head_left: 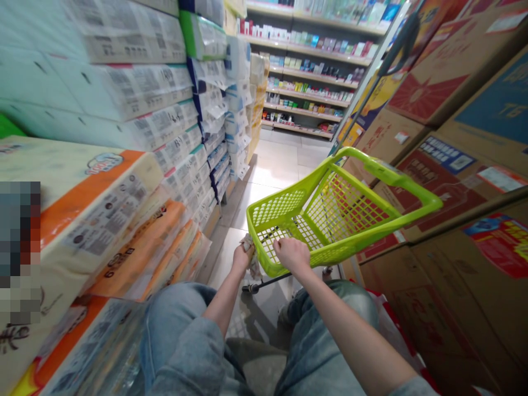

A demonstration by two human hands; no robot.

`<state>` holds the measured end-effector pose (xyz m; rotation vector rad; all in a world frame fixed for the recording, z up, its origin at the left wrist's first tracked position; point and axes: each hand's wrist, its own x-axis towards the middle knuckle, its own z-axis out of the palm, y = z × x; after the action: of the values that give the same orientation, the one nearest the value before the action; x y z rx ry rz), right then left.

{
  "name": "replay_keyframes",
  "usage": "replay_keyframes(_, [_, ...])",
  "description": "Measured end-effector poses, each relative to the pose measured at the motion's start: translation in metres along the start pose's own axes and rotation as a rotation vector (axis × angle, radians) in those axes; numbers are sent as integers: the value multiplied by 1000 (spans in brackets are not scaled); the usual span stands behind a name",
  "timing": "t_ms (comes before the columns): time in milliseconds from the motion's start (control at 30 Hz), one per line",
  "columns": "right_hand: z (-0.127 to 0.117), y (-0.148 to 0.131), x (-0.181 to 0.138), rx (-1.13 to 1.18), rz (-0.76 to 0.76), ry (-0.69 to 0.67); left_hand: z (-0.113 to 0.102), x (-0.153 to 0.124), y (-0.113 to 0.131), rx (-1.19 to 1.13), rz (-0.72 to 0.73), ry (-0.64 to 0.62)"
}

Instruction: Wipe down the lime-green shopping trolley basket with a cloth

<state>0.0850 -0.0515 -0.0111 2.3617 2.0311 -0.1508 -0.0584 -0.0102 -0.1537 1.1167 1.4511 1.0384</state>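
A lime-green shopping cart [297, 220] with a lattice basket stands tilted across the aisle in front of my knees. My left hand [242, 257] is closed around a crumpled, pale patterned cloth [253, 268], which hangs beside the basket's near left corner. On the basket's near rim sits my right hand [293, 254], its fingers curled over toward the inside. The fingertips are partly hidden, but the hand appears to grip the rim. Through the basket's lattice the floor shows. A caster wheel [250, 288] is visible beneath the near end.
Stacked tissue packs [165, 132] line the left side, with orange-and-cream packs [103, 192] close by. Cardboard cartons [445, 286] rise on the right, near the cart's handle [396, 176]. Shelves [305, 71] of small boxed goods stand at the aisle's far end. Tiled floor [268, 165] runs between.
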Motion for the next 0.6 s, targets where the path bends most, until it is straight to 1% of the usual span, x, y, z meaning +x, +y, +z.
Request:
replay_keyframes(67, [-1, 4, 0, -7, 11, -7, 0, -2, 7, 162, 44, 22])
replay_keyframes(133, [-1, 8, 0, -15, 19, -13, 3, -6, 13, 242, 63, 96])
replay_keyframes(233, [1, 14, 1, -21, 30, -15, 10, -9, 21, 172, 28, 247])
replay_keyframes(267, [2, 16, 1, -20, 32, -13, 13, -9, 24, 136, 7, 265])
replay_keyframes(333, [3, 19, 2, -16, 29, -11, 19, -7, 29, 84, -20, 233])
replay_keyframes(400, [3, 22, 2, -12, 27, -16, 22, -5, 32, 66, -21, 153])
replay_keyframes(500, [3, 24, 3, -11, 25, -13, 23, -6, 30, 58, 41, 33])
replay_keyframes(600, [1, 25, 3, -14, 26, 4, 19, -8, 27, 46, 121, -27])
